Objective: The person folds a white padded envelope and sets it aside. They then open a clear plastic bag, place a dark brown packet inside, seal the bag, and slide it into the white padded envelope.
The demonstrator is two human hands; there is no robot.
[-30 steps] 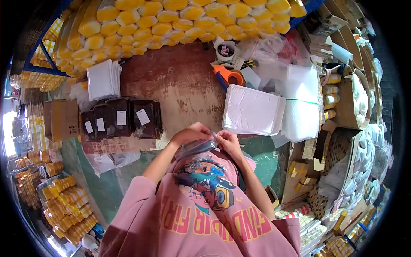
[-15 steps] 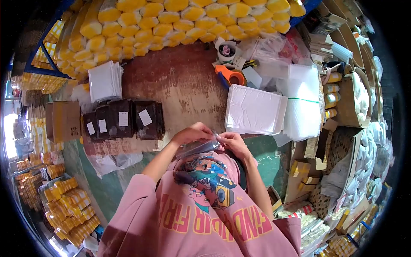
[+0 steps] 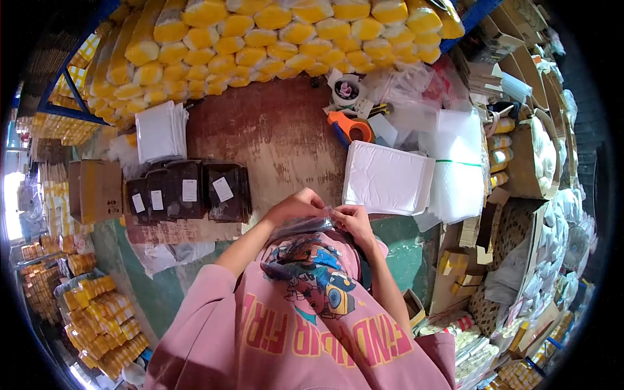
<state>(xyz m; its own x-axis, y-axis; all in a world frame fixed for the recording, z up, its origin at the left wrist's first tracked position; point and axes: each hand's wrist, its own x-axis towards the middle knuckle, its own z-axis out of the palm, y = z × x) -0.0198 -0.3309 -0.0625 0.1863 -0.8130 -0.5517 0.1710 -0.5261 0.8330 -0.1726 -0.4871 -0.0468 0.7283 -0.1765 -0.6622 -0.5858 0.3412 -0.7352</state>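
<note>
Close to my chest, at the table's near edge, I hold a clear plastic bag (image 3: pixel 303 226) between both hands. My left hand (image 3: pixel 296 207) pinches its upper edge, fingers bent. Opposite it, my right hand (image 3: pixel 355 221) is closed on the bag's right corner, the fingertips almost touching those of the left. The bag hangs slack over my pink shirt. What lies inside it, if anything, I cannot make out. Dark packets with white labels (image 3: pixel 225 207) lie left of my hands, and a white flat stack (image 3: pixel 385 178) lies to the right.
Yellow-ended wrapped rolls (image 3: pixel 253 45) are piled along the back. An orange tape dispenser (image 3: pixel 351 127) sits by a small pot (image 3: pixel 345 90). Bubble wrap (image 3: pixel 458 175) lies at the right. White packets (image 3: pixel 159 133) and a cardboard box (image 3: pixel 95 190) stand at the left.
The view has shifted slightly. Both hands stay on the plastic bag in nearly the same place, with small movements of the fingers.
</note>
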